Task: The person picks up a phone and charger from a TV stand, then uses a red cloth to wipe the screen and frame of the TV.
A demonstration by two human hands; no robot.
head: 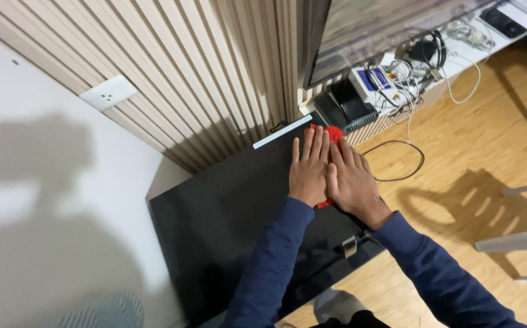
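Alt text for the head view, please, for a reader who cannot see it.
Both hands, left hand and right hand, press flat side by side on a red cloth on a glossy black cabinet top. Slatted wall panel behind; wooden floor to the right.

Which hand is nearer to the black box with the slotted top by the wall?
Right. The right hand lies flat on the red cloth, its fingertips pointing toward the black box. The left hand presses beside it, slightly farther off.
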